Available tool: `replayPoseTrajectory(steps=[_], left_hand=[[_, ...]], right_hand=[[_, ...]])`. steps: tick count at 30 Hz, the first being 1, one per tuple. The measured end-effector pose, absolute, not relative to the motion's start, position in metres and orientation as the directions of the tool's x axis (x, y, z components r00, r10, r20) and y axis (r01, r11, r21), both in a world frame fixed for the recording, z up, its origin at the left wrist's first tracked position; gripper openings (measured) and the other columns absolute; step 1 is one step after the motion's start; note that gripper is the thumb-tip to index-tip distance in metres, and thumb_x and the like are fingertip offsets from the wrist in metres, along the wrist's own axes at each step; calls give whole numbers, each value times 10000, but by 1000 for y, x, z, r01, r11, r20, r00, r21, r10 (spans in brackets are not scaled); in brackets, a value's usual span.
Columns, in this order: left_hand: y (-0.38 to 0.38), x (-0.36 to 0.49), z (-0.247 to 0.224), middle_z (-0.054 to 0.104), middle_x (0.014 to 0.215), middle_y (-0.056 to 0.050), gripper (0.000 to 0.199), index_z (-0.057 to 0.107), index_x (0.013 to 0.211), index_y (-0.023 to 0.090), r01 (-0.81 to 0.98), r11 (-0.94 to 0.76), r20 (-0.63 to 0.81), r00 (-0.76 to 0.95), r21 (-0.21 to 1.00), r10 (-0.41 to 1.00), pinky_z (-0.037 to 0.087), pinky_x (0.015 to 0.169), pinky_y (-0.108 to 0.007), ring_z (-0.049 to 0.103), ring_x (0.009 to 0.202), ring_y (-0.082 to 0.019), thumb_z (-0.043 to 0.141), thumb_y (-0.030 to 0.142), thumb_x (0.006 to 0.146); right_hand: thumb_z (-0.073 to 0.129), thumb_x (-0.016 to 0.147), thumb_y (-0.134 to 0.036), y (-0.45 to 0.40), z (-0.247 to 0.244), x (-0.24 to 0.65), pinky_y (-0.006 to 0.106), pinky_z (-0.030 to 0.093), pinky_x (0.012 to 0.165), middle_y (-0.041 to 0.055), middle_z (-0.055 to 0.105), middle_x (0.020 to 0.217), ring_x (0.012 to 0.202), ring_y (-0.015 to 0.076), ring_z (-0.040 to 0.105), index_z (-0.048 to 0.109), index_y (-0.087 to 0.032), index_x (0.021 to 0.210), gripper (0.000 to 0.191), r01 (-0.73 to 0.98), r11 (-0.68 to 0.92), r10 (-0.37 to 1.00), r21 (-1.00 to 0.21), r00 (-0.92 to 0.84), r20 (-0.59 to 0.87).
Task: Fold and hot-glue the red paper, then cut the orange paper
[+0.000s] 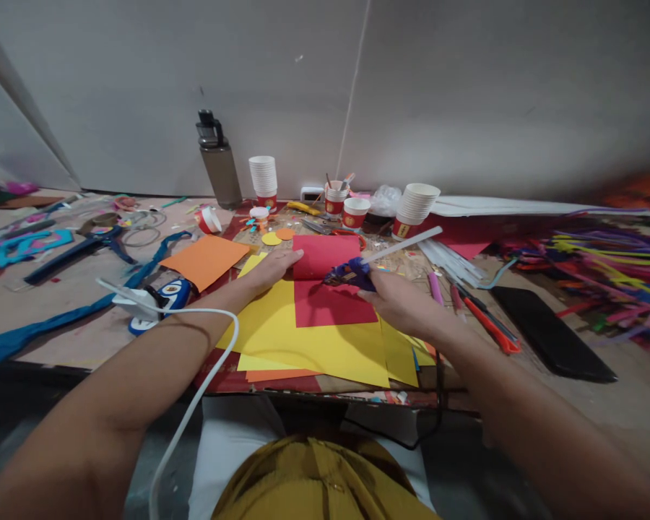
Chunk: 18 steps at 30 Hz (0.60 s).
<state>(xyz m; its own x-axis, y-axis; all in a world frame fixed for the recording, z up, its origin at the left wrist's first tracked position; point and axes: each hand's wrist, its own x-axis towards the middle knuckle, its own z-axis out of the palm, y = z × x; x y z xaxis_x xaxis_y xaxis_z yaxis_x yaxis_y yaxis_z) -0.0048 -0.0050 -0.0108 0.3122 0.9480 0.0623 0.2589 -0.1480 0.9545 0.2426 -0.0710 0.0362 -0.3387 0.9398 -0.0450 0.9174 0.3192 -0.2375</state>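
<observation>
My left hand (274,271) is at the left edge of a red sheet of paper (333,312), its fingertips gripping the upper part. A crease runs across that sheet, and its upper panel looks raised. My right hand (395,296) is wrapped round a blue hot glue gun (352,274). A long white glue stick (404,244) sticks out of the gun's back, pointing up and right. The nozzle is over the red sheet near the crease; I cannot tell whether it touches. Beneath lie yellow sheets (325,354).
An orange sheet (209,260), a white charger (135,303) and its cable are at left. Behind stand a bottle (220,170) and stacked paper cups (263,177), (416,206). Rightward lie glue sticks (449,261), a black phone (552,332) and colourful pipe cleaners (617,274).
</observation>
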Motion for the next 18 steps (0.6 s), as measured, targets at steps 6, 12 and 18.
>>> replayPoseTrajectory(steps=[6,12,18], left_hand=[[-4,-4,-13,724,844,-99,359,692,754,141,279,-197,111,297,940,949,462,925,-381,609,963,-264,525,445,849],[-5,-4,-11,725,872,-99,362,690,765,137,272,-178,91,304,946,948,468,900,-367,613,934,-259,529,452,843],[-9,-1,-12,720,819,-91,349,695,752,135,222,-143,72,299,965,952,490,833,-363,631,857,-248,577,457,815]], right_hand=[[486,905,-305,-69,40,268,304,411,670,148,691,1018,911,281,642,545,-158,1059,221,957,262,962,-124,-268,-41],[489,925,-370,-76,44,246,299,441,697,151,702,1012,897,272,655,564,-166,1061,256,933,286,951,-218,-305,-56],[451,933,-383,-77,45,258,315,442,687,149,698,1009,899,285,655,545,-170,1054,261,948,253,961,-192,-270,-63]])
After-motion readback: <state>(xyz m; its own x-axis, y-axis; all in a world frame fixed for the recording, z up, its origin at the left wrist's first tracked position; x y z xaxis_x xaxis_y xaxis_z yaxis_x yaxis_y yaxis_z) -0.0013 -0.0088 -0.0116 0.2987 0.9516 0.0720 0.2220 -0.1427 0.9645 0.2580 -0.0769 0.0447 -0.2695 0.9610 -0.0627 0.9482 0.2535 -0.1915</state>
